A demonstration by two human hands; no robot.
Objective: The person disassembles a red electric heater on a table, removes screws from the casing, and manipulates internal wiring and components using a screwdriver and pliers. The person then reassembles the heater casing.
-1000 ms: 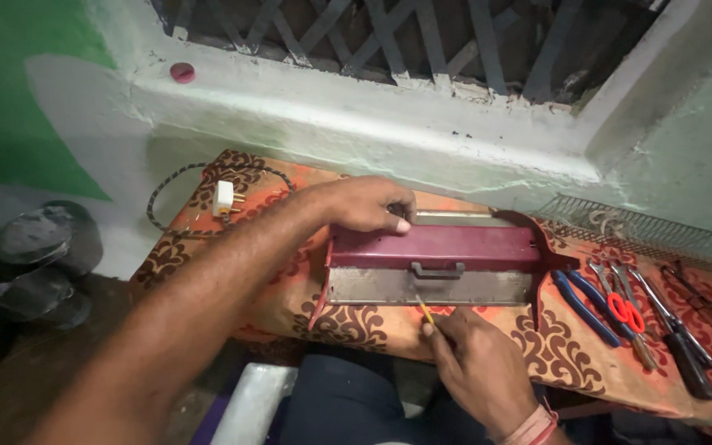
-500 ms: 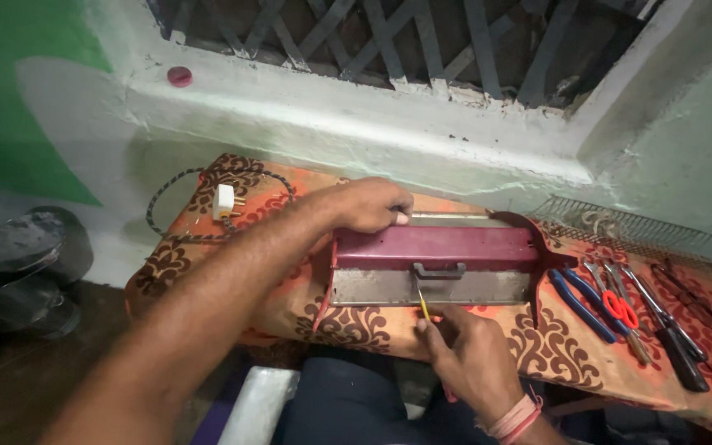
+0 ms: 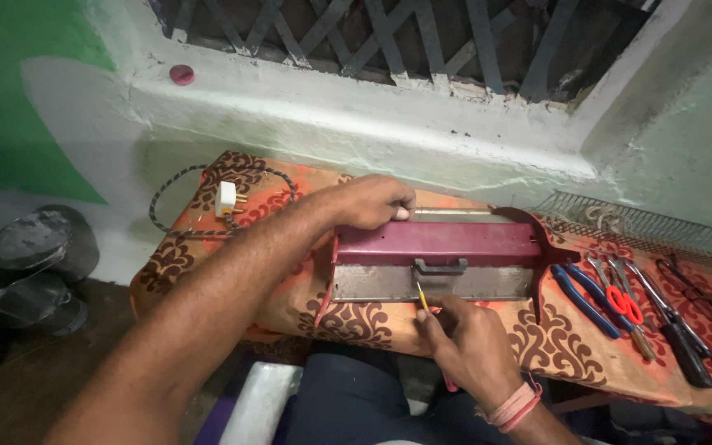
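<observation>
Head view: screwdriver tip hidden.

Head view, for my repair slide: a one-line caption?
Left hand steadies a maroon appliance; right hand works a screwdriver at it.

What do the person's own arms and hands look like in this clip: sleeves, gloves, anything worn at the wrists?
Both forearms are bare, with no sleeves in view and no gloves. The left hand shows no ring, watch or band. The right hand has a few pink and reddish bands stacked around its wrist. No other markings or jewellery can be made out.
</observation>
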